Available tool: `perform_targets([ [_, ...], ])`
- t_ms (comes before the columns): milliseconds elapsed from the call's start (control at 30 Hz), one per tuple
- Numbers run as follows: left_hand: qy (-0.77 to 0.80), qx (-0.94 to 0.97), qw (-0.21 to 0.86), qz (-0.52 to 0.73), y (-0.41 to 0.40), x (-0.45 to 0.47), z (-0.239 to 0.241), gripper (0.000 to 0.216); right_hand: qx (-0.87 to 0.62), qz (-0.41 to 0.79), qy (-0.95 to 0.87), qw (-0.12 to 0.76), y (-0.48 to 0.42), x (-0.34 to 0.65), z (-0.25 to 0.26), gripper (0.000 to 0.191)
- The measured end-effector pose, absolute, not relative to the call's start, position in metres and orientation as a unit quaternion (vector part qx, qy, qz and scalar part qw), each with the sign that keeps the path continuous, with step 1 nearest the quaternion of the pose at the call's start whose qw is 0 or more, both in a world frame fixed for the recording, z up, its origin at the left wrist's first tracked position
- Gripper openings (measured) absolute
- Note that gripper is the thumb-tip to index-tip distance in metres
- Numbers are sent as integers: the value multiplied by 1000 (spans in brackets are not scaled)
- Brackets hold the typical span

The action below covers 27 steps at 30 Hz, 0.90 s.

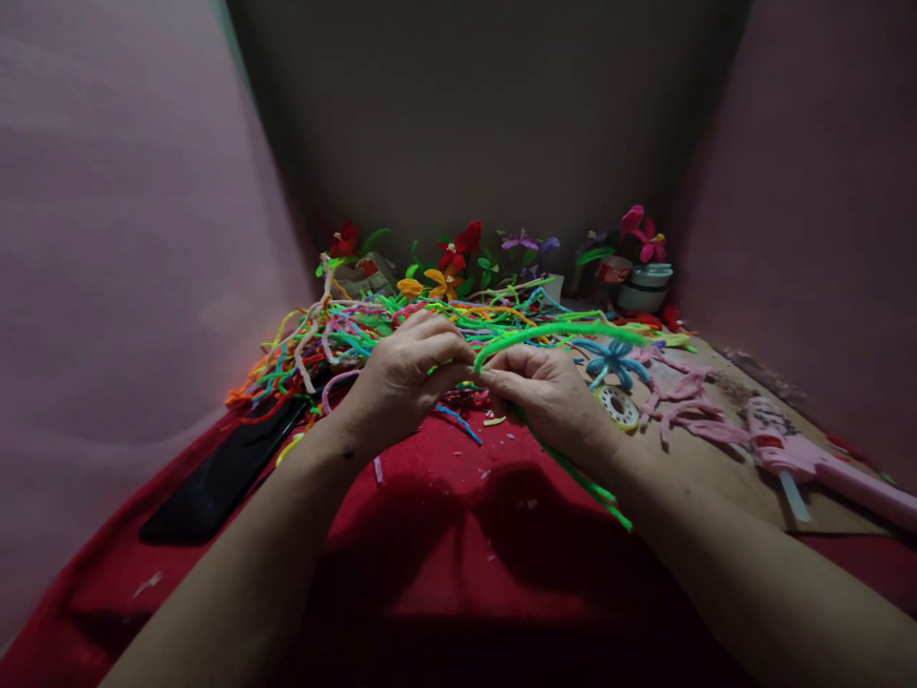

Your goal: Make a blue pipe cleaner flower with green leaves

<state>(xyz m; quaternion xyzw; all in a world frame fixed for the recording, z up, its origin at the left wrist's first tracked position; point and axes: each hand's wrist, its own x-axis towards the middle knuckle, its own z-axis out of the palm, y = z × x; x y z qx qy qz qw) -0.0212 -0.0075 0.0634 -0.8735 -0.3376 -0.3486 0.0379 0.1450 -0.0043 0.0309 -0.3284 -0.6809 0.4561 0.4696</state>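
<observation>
Both hands meet over the front of the red cloth, their fingertips pinching a bright green pipe cleaner [544,331]. My left hand [415,368] is closed on it, its fingers curled and partly hiding the strand. Close beside it, my right hand [548,392] grips the same fuzzy stem between thumb and forefinger. One green length arcs up and to the right above the right hand. Another green length [591,487] hangs below that hand beside the wrist; whether it is the same piece I cannot tell. Behind the hands spreads a heap of coloured pipe cleaners [358,334].
A black phone [225,473] lies at left. On the brown board [706,468] at right are a blue pipe-cleaner flower [614,363], a tape roll [617,407], pink pieces [688,397] and a pink glue gun [809,459]. Finished-looking flowers [458,250] and a jar [645,289] stand behind.
</observation>
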Motion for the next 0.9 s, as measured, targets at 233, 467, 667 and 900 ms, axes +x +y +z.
perform_targets([
  [233,-478,-760,-311,-312,-11,-14,57,21,-351,39,-809,471,-10,143,20,20],
  [467,-492,-728,-318,-356,-11,-12,60,23,-366,209,-758,498,-7,140,21,18],
  [667,-484,-745,-294,-353,-8,-19,64,21,-332,555,-619,445,-3,142,31,18],
  [900,-494,-736,-319,-336,-6,-23,63,26,-337,572,-619,420,-4,144,32,19],
])
